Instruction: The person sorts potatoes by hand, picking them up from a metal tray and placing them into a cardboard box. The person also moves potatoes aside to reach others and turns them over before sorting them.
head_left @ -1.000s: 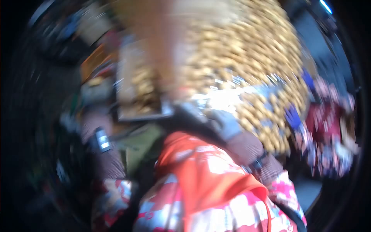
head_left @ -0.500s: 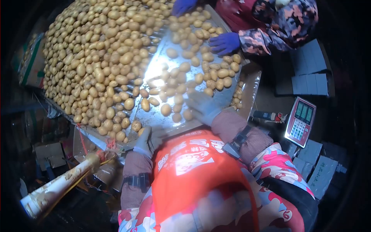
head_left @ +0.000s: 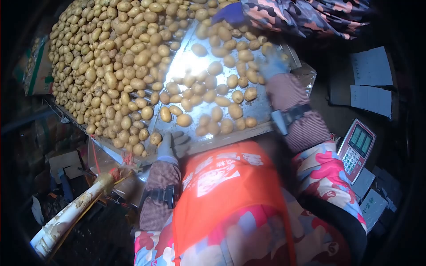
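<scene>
My left hand (head_left: 172,146), in a grey glove, rests at the near edge of the metal sorting table (head_left: 195,131). Its fingers are apart and hold nothing, and a single potato (head_left: 155,138) lies just left of it. My right hand (head_left: 273,65), gloved and smeared by motion, reaches to the table's right side beside loose potatoes (head_left: 250,94). Its fingers cannot be made out. More potatoes are spread over the shiny metal, and a large potato heap (head_left: 111,57) covers the left part.
Across the table a co-worker's purple-gloved hand (head_left: 231,14) is among the potatoes, below a camouflage sleeve (head_left: 301,17). To the right are a digital scale (head_left: 357,148) and cardboard boxes (head_left: 372,66). A worn white pole (head_left: 73,210) slants at the lower left.
My right hand has moved right and away from me along the table. More potatoes now lie near the front edge. The co-worker's arm has shifted further over the table's far side.
</scene>
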`<state>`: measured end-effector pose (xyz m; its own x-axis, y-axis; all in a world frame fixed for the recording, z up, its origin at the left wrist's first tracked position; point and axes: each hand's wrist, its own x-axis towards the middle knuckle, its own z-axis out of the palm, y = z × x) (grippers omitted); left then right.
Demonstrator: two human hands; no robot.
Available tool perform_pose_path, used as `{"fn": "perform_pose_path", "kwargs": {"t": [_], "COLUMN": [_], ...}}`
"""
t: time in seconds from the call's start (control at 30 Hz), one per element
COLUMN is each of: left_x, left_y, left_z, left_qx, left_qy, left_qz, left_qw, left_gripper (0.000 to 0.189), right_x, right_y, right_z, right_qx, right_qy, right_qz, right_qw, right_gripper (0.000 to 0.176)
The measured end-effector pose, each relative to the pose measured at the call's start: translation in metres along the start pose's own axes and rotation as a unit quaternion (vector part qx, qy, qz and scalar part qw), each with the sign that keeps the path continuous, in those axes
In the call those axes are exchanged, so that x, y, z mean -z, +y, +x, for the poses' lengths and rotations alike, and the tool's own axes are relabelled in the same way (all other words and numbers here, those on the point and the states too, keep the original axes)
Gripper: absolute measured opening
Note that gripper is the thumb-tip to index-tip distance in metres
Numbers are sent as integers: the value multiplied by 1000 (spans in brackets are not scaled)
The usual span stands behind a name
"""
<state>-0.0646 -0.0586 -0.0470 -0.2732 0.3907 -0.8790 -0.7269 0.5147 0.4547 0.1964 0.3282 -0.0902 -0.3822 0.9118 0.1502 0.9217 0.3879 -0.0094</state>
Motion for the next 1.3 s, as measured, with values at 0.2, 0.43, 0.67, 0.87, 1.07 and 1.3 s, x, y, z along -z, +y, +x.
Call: {"fn": "perform_pose_path", "kwargs": {"t": [0.2, 0.43, 0.67, 0.87, 1.07, 1.3], "left_x": [-11, -9, -12, -12, -48, -100], "left_y": [5, 5, 9, 9, 14, 5], "left_z": [0, -1, -5, -6, -26, -22], "left_qx": [34, 22, 40, 26, 49, -16], "left_qy": [40, 28, 52, 55, -160, -313], "left_qz": [-1, 3, 5, 8, -113, -259], "left_qw": [999, 999, 998, 998, 979, 914], "left_gripper": [63, 63, 61, 60, 64, 64], "right_x": [30, 80, 71, 19, 95, 88], "right_y": [-124, -16, -7, -20, -76, -97], "right_z": [-126, -128, 8, 19, -65, -86], "right_qx": [207, 180, 24, 95, -109, 299], "right_qy": [-59, -215, -235, -207, -333, -282], "right_qz": [129, 227, 196, 69, 577, 380], "right_qw": [968, 933, 952, 971, 738, 829], "right_gripper": [62, 42, 47, 48, 41, 38]}}
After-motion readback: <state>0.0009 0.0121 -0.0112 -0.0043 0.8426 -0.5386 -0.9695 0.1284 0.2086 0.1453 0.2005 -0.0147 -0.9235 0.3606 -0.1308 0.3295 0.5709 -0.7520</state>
